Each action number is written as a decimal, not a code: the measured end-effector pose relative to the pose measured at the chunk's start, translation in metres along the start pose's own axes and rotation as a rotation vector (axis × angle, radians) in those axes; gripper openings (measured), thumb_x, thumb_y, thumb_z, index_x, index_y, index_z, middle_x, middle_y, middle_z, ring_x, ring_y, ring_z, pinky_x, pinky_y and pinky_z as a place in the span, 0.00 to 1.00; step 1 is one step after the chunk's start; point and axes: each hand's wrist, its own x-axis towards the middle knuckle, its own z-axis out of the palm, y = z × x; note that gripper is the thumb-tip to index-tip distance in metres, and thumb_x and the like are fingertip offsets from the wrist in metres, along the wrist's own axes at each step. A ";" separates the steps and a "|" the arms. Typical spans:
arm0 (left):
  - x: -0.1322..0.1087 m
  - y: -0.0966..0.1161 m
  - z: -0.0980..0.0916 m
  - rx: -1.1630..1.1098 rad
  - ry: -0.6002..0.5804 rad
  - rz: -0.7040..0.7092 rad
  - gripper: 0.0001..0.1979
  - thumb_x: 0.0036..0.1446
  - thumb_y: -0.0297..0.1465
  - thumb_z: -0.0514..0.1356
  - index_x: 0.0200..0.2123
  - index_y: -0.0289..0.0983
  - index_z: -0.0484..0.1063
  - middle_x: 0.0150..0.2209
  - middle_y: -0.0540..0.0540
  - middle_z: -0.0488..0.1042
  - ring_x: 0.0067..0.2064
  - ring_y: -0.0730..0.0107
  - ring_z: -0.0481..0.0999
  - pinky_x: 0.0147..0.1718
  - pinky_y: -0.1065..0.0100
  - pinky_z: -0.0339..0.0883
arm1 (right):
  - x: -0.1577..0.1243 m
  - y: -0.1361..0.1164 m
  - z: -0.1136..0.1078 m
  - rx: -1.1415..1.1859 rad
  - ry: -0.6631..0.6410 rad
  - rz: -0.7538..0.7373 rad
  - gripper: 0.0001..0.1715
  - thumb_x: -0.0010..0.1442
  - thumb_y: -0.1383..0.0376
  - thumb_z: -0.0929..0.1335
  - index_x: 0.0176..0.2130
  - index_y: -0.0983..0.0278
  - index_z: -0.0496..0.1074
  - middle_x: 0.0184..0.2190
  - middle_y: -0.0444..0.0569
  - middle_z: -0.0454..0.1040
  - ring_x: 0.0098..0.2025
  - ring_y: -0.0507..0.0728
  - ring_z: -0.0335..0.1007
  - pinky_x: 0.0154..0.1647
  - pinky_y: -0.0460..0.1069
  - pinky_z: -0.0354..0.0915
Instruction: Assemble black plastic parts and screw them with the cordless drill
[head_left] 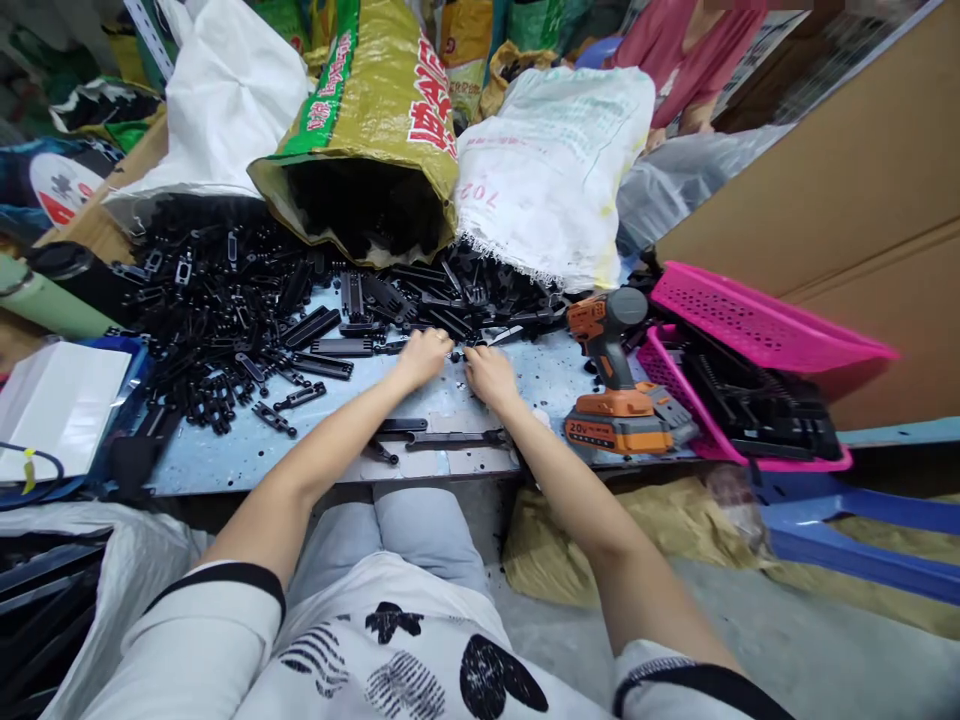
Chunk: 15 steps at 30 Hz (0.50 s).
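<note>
My left hand [426, 358] is closed at the middle of the table, its fingers curled near the heap of black parts. Just to the right, my right hand [491, 376] is also closed, fingertips pinched together. A small dark bit shows between the two hands, too small to name. Left of my left hand lies a flat ribbed black part [343, 347]. Between my forearms rest a wrench [456, 439], a short black bar [403, 425] and a small black jointed piece [385, 453]. An orange cordless power tool [611, 375] stands upright on its battery to the right.
Black plastic parts [210, 310] spread across the left and back, below a yellow-green sack [367, 90] and a white sack [551, 160]. Pink baskets [757, 320] hold dark parts at right. A pale green bottle [56, 300] lies left. Another person's pink sleeve [667, 50] shows behind.
</note>
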 end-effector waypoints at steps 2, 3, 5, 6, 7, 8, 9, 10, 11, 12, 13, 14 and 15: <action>0.010 0.025 0.012 -0.043 -0.084 0.100 0.14 0.61 0.21 0.46 0.44 0.31 0.69 0.47 0.35 0.69 0.51 0.57 0.65 0.48 0.58 0.56 | 0.013 -0.005 0.003 -0.040 -0.042 0.004 0.18 0.64 0.70 0.56 0.46 0.70 0.69 0.43 0.61 0.70 0.47 0.62 0.62 0.43 0.51 0.57; 0.014 0.035 0.016 -0.049 -0.093 0.101 0.15 0.61 0.21 0.46 0.44 0.30 0.70 0.46 0.35 0.70 0.50 0.57 0.66 0.48 0.58 0.56 | 0.016 -0.007 0.003 -0.052 -0.054 0.003 0.17 0.63 0.71 0.56 0.44 0.71 0.70 0.41 0.61 0.71 0.46 0.62 0.62 0.42 0.51 0.58; 0.018 0.045 0.022 -0.053 -0.082 0.081 0.15 0.61 0.20 0.45 0.42 0.29 0.70 0.43 0.34 0.71 0.49 0.57 0.67 0.48 0.57 0.56 | 0.016 -0.006 0.001 -0.065 -0.052 0.005 0.15 0.62 0.71 0.57 0.42 0.71 0.70 0.40 0.60 0.71 0.44 0.61 0.64 0.41 0.50 0.58; 0.017 0.046 0.024 -0.056 -0.076 0.074 0.14 0.61 0.21 0.45 0.41 0.29 0.70 0.43 0.34 0.71 0.49 0.56 0.66 0.48 0.57 0.57 | 0.014 -0.004 0.000 -0.057 -0.035 0.008 0.15 0.61 0.70 0.58 0.42 0.70 0.70 0.40 0.60 0.72 0.44 0.61 0.64 0.42 0.50 0.58; 0.014 0.044 0.023 -0.059 -0.071 0.065 0.14 0.61 0.21 0.45 0.41 0.29 0.70 0.43 0.34 0.71 0.49 0.56 0.66 0.48 0.56 0.57 | 0.010 -0.002 -0.001 -0.033 -0.009 0.013 0.14 0.61 0.70 0.58 0.42 0.70 0.70 0.39 0.59 0.72 0.44 0.60 0.64 0.42 0.50 0.58; 0.009 0.040 0.023 -0.060 -0.067 0.048 0.15 0.61 0.22 0.45 0.42 0.28 0.70 0.44 0.34 0.70 0.49 0.55 0.66 0.48 0.56 0.58 | 0.005 0.001 -0.002 0.009 0.022 0.024 0.14 0.60 0.69 0.59 0.41 0.69 0.70 0.39 0.58 0.72 0.44 0.60 0.65 0.43 0.50 0.58; 0.004 0.035 0.021 -0.058 -0.062 0.023 0.15 0.61 0.22 0.45 0.43 0.28 0.69 0.45 0.34 0.70 0.50 0.55 0.66 0.47 0.55 0.59 | -0.001 0.003 -0.001 0.065 0.049 0.037 0.14 0.59 0.68 0.59 0.41 0.69 0.70 0.39 0.57 0.72 0.43 0.60 0.65 0.44 0.50 0.59; -0.001 0.030 0.019 -0.056 -0.053 -0.005 0.15 0.61 0.21 0.45 0.46 0.28 0.68 0.46 0.33 0.68 0.50 0.54 0.65 0.46 0.56 0.60 | -0.007 0.004 0.000 0.128 0.068 0.056 0.14 0.59 0.68 0.60 0.41 0.68 0.70 0.38 0.56 0.72 0.42 0.59 0.66 0.44 0.50 0.59; -0.006 0.026 0.017 -0.058 -0.046 -0.029 0.16 0.60 0.21 0.45 0.48 0.28 0.66 0.47 0.33 0.67 0.49 0.55 0.65 0.45 0.56 0.61 | -0.014 0.005 0.002 0.188 0.069 0.079 0.14 0.58 0.67 0.60 0.41 0.68 0.70 0.37 0.55 0.72 0.41 0.58 0.66 0.44 0.49 0.60; -0.009 0.023 0.015 -0.067 -0.043 -0.038 0.17 0.60 0.20 0.45 0.50 0.30 0.65 0.49 0.33 0.66 0.49 0.56 0.65 0.45 0.58 0.61 | -0.021 0.005 0.004 0.233 0.052 0.103 0.14 0.57 0.66 0.61 0.41 0.68 0.70 0.36 0.54 0.73 0.40 0.58 0.67 0.43 0.49 0.60; -0.011 0.022 0.014 -0.082 -0.042 -0.031 0.18 0.59 0.20 0.46 0.52 0.32 0.64 0.50 0.35 0.65 0.49 0.57 0.66 0.45 0.59 0.62 | -0.027 0.004 0.007 0.262 0.029 0.126 0.15 0.56 0.66 0.62 0.42 0.68 0.70 0.36 0.53 0.73 0.39 0.58 0.67 0.43 0.49 0.61; -0.011 0.023 0.013 -0.100 -0.045 -0.010 0.19 0.59 0.20 0.46 0.53 0.34 0.63 0.51 0.36 0.65 0.49 0.58 0.66 0.45 0.60 0.62 | -0.034 0.003 0.010 0.275 0.011 0.140 0.15 0.56 0.66 0.62 0.42 0.68 0.70 0.36 0.53 0.73 0.39 0.58 0.67 0.43 0.49 0.61; -0.010 0.025 0.013 -0.116 -0.052 0.012 0.20 0.60 0.21 0.47 0.54 0.36 0.62 0.51 0.38 0.64 0.49 0.59 0.66 0.45 0.61 0.62 | -0.039 0.001 0.012 0.274 0.000 0.148 0.15 0.56 0.66 0.62 0.42 0.67 0.71 0.36 0.53 0.73 0.40 0.58 0.67 0.43 0.49 0.61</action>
